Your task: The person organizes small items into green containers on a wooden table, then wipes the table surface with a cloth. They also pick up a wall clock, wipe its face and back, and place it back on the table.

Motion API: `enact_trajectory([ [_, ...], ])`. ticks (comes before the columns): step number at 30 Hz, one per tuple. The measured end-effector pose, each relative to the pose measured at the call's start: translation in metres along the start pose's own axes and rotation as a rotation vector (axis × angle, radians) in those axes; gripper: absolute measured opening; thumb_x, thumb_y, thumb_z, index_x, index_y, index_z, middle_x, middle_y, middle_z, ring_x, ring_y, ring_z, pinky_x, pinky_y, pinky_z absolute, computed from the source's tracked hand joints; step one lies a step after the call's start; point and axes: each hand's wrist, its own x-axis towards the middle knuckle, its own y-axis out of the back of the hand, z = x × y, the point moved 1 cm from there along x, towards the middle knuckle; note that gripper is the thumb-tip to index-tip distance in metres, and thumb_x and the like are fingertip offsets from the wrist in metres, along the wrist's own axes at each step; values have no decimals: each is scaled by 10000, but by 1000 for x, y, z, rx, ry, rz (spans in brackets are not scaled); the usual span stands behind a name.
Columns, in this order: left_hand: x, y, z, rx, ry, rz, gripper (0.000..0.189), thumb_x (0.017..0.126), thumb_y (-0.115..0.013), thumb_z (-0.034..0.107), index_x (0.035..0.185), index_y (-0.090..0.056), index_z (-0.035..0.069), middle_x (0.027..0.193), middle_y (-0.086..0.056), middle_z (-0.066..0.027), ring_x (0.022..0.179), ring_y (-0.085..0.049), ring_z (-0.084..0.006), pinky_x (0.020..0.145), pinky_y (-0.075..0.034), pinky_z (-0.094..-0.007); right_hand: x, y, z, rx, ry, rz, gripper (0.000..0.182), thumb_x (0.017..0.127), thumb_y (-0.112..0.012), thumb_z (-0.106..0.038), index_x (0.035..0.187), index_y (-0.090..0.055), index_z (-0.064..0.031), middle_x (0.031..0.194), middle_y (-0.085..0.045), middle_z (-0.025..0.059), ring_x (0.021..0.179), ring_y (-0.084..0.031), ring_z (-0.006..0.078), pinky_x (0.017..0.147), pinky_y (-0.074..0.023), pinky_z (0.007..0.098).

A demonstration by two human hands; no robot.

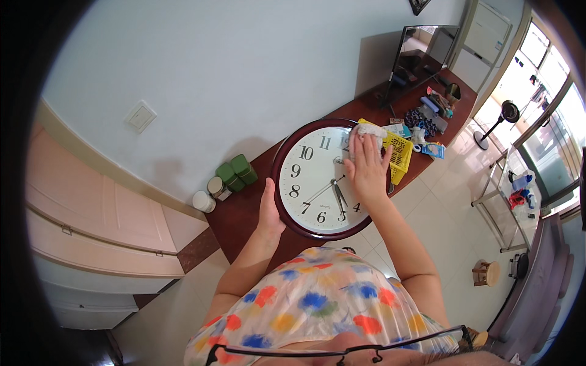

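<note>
A round wall clock (pixel 316 174) with a dark red frame and white face is before me, tilted a little, over a reddish-brown cabinet. My left hand (pixel 271 206) holds the frame at its lower left, thumb up along the edge and the other fingers hidden behind. On the clock's upper right lies my right hand (pixel 368 171), pressing a whitish cloth (pixel 370 130) against the face and rim near the 12. Its fingers are stretched over the cloth and hide part of the dial.
The cabinet top (pixel 247 206) carries green containers (pixel 238 174), white-lidded jars (pixel 203 201), a yellow plastic basket (pixel 399 151), small clutter and a television (pixel 421 59). A wall runs behind it. To the right are a standing fan (pixel 509 112), a glass table (pixel 517 192) and a wooden stool (pixel 486 273).
</note>
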Motion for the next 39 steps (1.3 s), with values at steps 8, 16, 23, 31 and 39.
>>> enact_trajectory([
  [8,-3,-8,-12,34,51,65,620,1047,-404,512,1400,-501,12,1347,-603,-121,1199,-597,-215,1026,-469,-380,-22,-6,-75,273,312,-147,577,937,-596,-378,1420,-500,-78,1421,-503,110,1410,-397,270,1171,-162,628],
  [16,12,14,3,-91,-22,69,668,1045,-344,560,1397,-508,16,1339,-604,-125,1192,-599,-266,1024,-466,-410,-78,5,-86,439,539,-269,511,893,-678,-301,1365,-570,-136,1393,-540,33,1389,-439,191,1163,-190,612],
  [23,12,13,21,-72,-186,103,669,1050,-330,554,1471,-426,43,1467,-505,-110,1317,-507,-258,1089,-409,-414,-106,9,-25,430,394,-236,407,815,-724,-99,1215,-664,-146,1295,-632,30,1322,-537,215,1199,-142,572],
  [31,8,7,20,46,-146,82,682,1047,-324,563,1486,-407,48,1477,-495,-112,1329,-497,-263,1095,-408,-420,-77,4,30,174,62,-85,439,898,-644,-168,1331,-601,-103,1365,-583,94,1339,-504,269,1183,-174,568],
  [39,0,-2,-1,58,-4,23,700,1041,-327,578,1478,-420,40,1462,-513,-126,1314,-517,-267,1086,-424,-422,-16,8,18,132,141,-88,664,952,-567,-397,1504,-389,-75,1489,-434,143,1442,-335,325,1190,-169,556],
])
